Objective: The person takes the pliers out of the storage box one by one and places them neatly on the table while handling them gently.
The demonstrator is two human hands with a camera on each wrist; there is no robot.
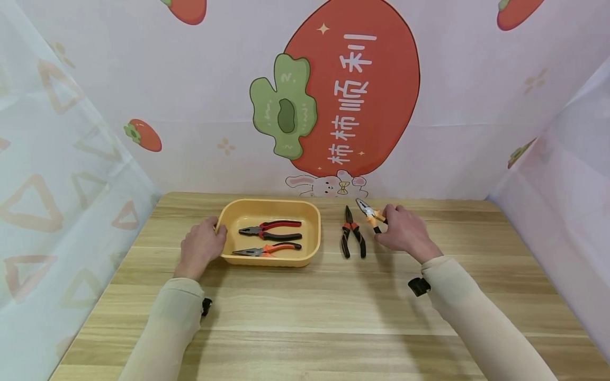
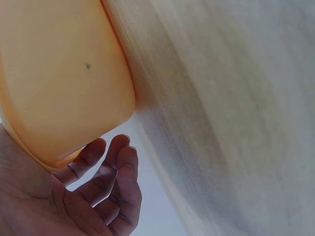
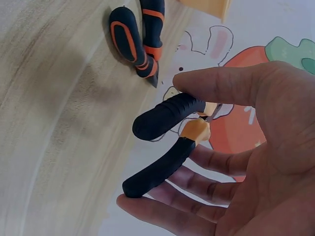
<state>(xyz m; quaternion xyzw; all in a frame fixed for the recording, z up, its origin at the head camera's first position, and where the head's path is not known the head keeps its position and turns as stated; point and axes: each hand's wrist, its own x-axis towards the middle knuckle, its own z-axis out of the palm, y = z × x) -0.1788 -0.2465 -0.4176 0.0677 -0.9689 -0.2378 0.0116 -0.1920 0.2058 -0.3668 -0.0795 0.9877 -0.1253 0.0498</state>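
Note:
My left hand grips the left end of a yellow plastic tray by its rim. In the left wrist view the fingers curl loosely below the tray's end. Inside the tray lie red-and-black combination pliers and orange long-nose pliers, both with jaws to the left. My right hand holds combination pliers with yellow-and-black handles, thumb on one handle and fingers along the other. Their handles are spread and the jaws point up and left. Just left of them, black-and-orange long-nose pliers lie on the table, jaws pointing away.
The wood-grain table reaches a printed backdrop at its far edge. Patterned white sheets hang at both sides. A small black device sits at the right wrist.

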